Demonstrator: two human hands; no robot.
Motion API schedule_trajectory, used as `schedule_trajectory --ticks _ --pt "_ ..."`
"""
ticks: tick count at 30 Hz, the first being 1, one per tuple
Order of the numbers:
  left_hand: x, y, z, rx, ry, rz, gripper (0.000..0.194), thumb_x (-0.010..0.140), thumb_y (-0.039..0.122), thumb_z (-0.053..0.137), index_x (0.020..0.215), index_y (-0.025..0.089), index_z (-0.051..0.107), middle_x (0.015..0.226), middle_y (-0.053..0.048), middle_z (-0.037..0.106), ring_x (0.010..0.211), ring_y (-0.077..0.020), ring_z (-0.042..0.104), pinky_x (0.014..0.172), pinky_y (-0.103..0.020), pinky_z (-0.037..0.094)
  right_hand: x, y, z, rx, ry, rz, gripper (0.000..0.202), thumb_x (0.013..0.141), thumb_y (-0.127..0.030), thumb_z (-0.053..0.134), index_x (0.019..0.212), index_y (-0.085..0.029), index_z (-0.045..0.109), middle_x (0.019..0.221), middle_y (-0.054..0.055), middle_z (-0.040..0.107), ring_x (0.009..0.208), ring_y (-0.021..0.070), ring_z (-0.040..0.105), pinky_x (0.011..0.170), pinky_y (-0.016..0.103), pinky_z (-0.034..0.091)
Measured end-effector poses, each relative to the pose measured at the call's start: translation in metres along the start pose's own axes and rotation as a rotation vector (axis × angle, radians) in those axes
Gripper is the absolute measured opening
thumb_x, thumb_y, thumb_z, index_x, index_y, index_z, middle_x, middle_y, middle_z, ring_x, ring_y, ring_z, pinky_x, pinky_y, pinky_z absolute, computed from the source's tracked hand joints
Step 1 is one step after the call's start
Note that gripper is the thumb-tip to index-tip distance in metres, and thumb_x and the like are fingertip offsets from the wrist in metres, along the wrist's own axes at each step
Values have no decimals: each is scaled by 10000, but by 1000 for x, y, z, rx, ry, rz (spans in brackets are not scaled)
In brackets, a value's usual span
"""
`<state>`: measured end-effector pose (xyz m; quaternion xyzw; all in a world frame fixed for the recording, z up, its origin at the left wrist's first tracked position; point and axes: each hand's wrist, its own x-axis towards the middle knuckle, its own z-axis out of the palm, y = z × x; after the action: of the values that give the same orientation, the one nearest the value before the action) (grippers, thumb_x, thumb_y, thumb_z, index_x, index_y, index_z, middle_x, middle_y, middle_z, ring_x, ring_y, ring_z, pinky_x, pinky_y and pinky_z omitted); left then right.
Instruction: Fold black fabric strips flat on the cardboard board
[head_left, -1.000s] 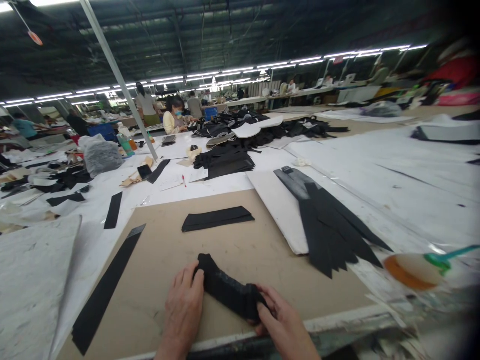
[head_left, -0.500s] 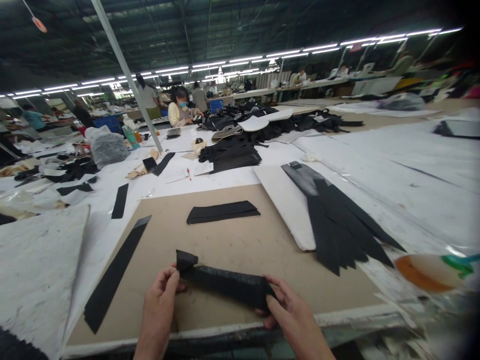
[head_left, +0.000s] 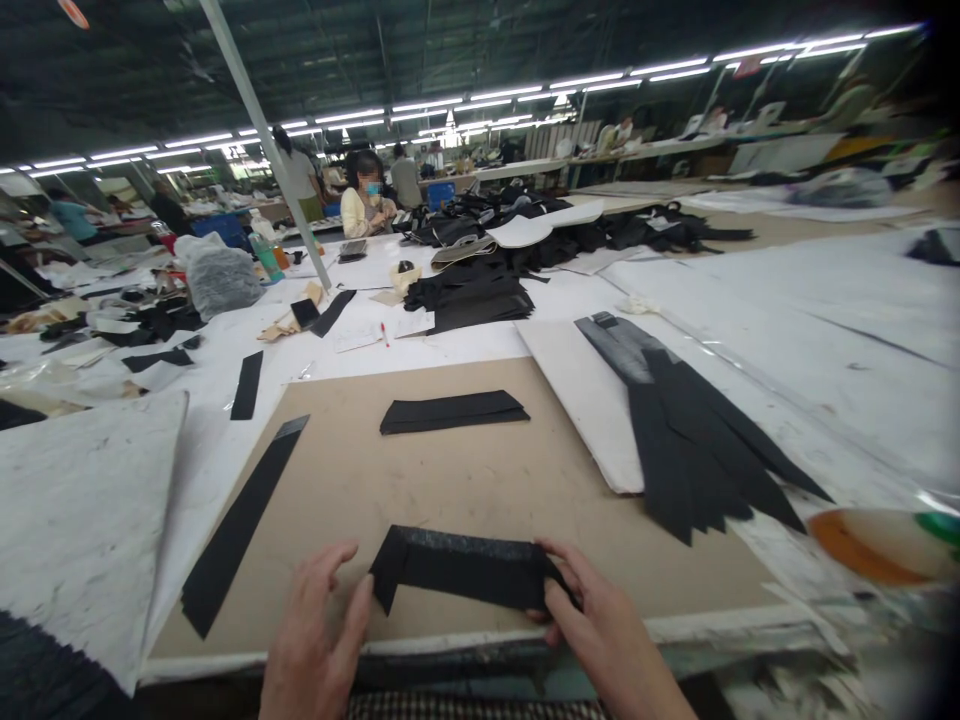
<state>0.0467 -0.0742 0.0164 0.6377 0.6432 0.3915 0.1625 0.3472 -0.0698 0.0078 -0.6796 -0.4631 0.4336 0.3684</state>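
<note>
A black fabric strip point(head_left: 469, 572) lies along the front of a tan board, with its left end folded over at an angle and pointing toward me. My right hand point(head_left: 577, 605) pinches the right end between thumb and fingers, where the cloth is also turned over. At the other end, my left hand point(head_left: 319, 620) has thumb and fingers apart, the thumb tip close against the fold; I cannot tell if it touches. Farther back on the board point(head_left: 345, 480) rests a short pile of folded black strips point(head_left: 455, 411). A long black strip point(head_left: 244, 530) slants along the left side.
A fan of black strips point(head_left: 690, 440) overlaps a pale panel point(head_left: 581, 395) on the right. Beyond it sits an orange-and-green object point(head_left: 877, 545), blurred. A metal pole point(head_left: 266, 140) rises at back left. Across the table, a person point(head_left: 364, 205) sits behind heaped black cloth point(head_left: 480, 300).
My left hand has let go of the strip's left end, which was raised and now lies folded down. The right hand keeps its hold. The camera view has shifted slightly.
</note>
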Motion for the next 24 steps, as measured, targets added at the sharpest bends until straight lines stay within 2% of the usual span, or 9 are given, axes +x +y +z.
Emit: schedule_trajectory --ticks 3,6,9,12,15,17,20,24 --pt "3 5 15 152 -28 164 443 901 457 643 1277 249 535 1337 -121 569 1172 -318 582 935 -497 546 3 2 -4 -15 -85 4 518 818 -466 449 1248 -197 550 971 53 765 593 226 705 631 351 567" --pt "-3 1 22 260 -109 315 316 906 340 628 1197 241 555 1407 -126 520 1287 -332 509 1009 -530 507 2 3 -3 -16 -107 6 538 812 -474 461 1264 -196 548 1051 70 756 611 221 709 654 350 571" --pt "-9 -12 15 294 -150 418 286 927 150 503 1198 222 556 1476 -135 459 1380 -307 422 1066 -505 464 0 2 0 -15 -48 2 531 828 -478 438 1264 -199 555 1075 76 750 584 212 697 633 350 565" --pt "-4 -28 1 358 -166 551 436 920 14 389 1262 217 567 1510 -122 436 1437 -283 359 1119 -484 402 -1 -1 1 -14 -55 11 539 811 -483 444 1253 -199 567 1076 80 750 576 212 695 600 343 560" --pt "9 -35 -8 451 -218 705 561 915 -41 337 1356 228 553 1515 -112 450 1448 -276 351 1140 -476 359 0 -2 3 -23 -30 -6 530 811 -483 432 1233 -199 579 1046 74 757 568 210 694 575 334 552" --pt "17 -34 -7 481 -248 787 573 925 -34 330 1390 227 540 1503 -114 476 1439 -273 368 1144 -476 343 0 -2 5 -43 2 -27 516 824 -470 407 1226 -199 582 987 60 763 542 202 681 574 330 545" --pt "22 -28 1 490 -254 818 524 936 -3 361 1375 207 554 1484 -122 500 1420 -270 394 1141 -467 349 -1 0 7 -41 7 -27 519 831 -474 396 1226 -190 577 952 59 760 534 200 675 548 324 527" --pt "21 -24 12 486 -224 790 474 922 8 428 1334 190 576 1460 -136 517 1393 -277 429 1109 -459 401 -3 0 8 -18 27 -25 514 839 -492 401 1214 -189 583 1025 79 755 567 206 690 534 321 524"
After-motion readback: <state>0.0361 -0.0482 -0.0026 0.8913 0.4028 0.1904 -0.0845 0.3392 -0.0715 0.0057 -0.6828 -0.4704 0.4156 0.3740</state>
